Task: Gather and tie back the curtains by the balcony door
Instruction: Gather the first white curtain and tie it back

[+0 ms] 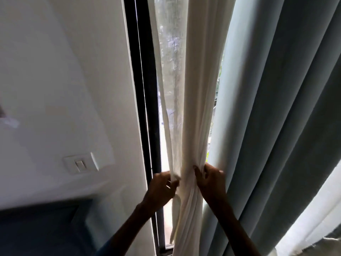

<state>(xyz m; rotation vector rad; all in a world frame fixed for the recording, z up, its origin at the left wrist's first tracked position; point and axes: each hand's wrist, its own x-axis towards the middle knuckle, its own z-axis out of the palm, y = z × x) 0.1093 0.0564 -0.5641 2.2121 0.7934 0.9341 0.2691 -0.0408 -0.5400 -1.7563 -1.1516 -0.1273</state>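
Observation:
A cream sheer curtain point(195, 100) hangs gathered into a narrow bunch beside the black balcony door frame point(142, 93). My left hand point(162, 187) pinches its left edge at about waist height. My right hand point(210, 180) grips the bunched folds from the right side, fingers curled into the cloth. Right of them hangs a thick grey-blue curtain point(280, 117) in long folds, touching the back of my right hand. No tie-back is visible.
A white wall point(64, 80) with a light switch point(81, 163) stands on the left. Below it sits a dark blue piece of furniture point(40, 228). Another pale sheer panel point(317, 215) shows at the lower right, behind the grey-blue curtain.

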